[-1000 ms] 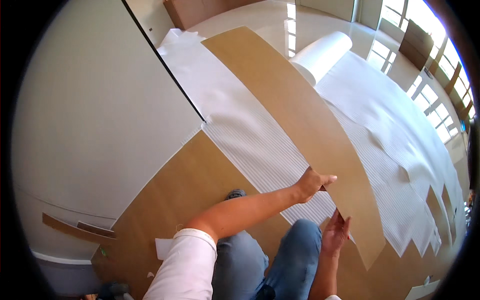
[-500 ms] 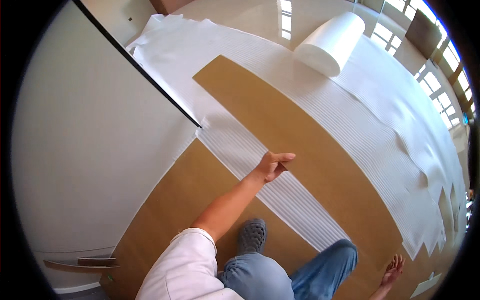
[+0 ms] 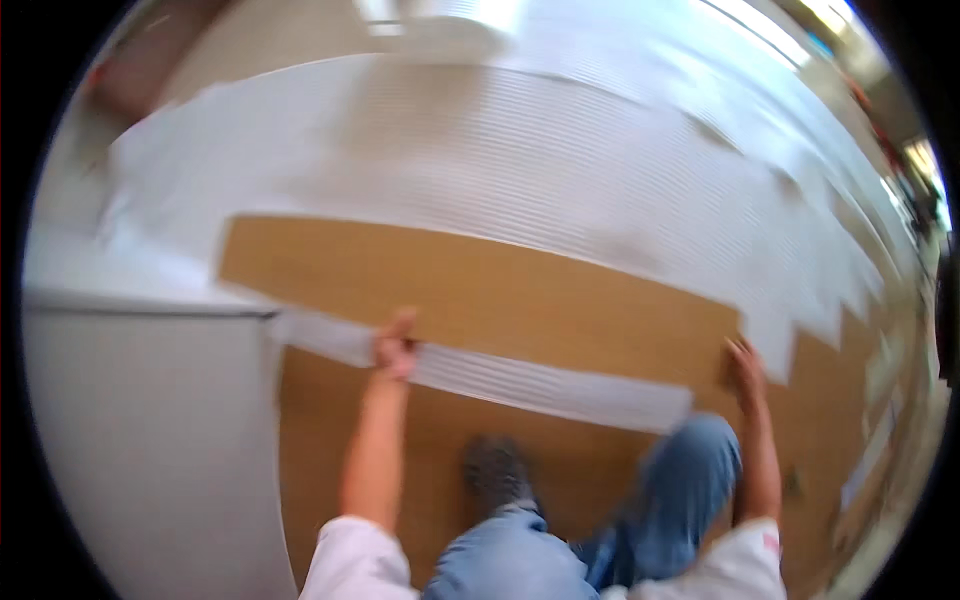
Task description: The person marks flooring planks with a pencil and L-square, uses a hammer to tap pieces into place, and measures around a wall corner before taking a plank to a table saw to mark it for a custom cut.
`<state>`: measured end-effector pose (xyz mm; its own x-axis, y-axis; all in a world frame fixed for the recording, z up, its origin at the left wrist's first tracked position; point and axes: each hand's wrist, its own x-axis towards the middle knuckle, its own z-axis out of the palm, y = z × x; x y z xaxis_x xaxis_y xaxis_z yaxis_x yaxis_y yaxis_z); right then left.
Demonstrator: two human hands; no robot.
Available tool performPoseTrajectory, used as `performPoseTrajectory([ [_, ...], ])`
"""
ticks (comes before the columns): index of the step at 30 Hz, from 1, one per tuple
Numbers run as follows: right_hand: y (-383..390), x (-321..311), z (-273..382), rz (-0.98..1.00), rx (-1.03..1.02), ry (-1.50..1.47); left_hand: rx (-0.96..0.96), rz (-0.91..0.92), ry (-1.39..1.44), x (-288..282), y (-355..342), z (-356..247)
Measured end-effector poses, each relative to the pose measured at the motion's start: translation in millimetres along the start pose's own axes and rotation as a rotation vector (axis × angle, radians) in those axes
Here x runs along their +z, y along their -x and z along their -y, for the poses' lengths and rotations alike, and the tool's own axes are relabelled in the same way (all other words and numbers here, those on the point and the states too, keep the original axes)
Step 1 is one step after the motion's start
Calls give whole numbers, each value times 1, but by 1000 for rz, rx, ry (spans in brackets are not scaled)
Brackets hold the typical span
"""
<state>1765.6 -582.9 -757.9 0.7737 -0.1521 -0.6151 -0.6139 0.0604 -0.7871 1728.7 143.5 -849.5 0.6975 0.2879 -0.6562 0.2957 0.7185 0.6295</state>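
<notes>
A long tan floor plank (image 3: 480, 290) lies across in front of me over white ridged foam underlay (image 3: 560, 150). My left hand (image 3: 397, 345) grips its near edge left of the middle, thumb on top. At the plank's right end my right hand (image 3: 745, 368) holds the corner, its fingers somewhat blurred. Between the plank and the laid brown flooring (image 3: 430, 440) nearer to me runs a strip of bare underlay (image 3: 540, 388). The plank's near edge is apart from that flooring.
A pale wall (image 3: 150, 430) with a dark edge stands at the left. The white foam roll (image 3: 465, 20) is blurred at the far side. My shoe (image 3: 497, 470) and bent knee (image 3: 700, 455) are on the near side. Stepped plank ends (image 3: 830, 350) show at the right.
My view has turned, so the plank now lies nearly crosswise. My right hand, open and away from the plank before, has come to its right end. My left hand keeps its grip.
</notes>
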Motion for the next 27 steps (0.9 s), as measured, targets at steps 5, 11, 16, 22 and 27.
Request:
performPoseTrajectory([
  [5, -8, 26, -57, -291, -231, 590, -54, 247, 165, -37, -35, -28],
  [11, 58, 44, -91, -289, -174, 562, 10, 308, 70, -46, -30, -43],
  [16, 75, 38, -126, -178, -342, 685, 15, 290, 54, -68, -40, -53],
  [22, 89, 62, -98, -100, -404, 1027, 40, 258, 9, -75, -45, -65],
  [27, 86, 56, -98, -145, -540, 1124, 11, 282, 28, -65, -44, -55],
])
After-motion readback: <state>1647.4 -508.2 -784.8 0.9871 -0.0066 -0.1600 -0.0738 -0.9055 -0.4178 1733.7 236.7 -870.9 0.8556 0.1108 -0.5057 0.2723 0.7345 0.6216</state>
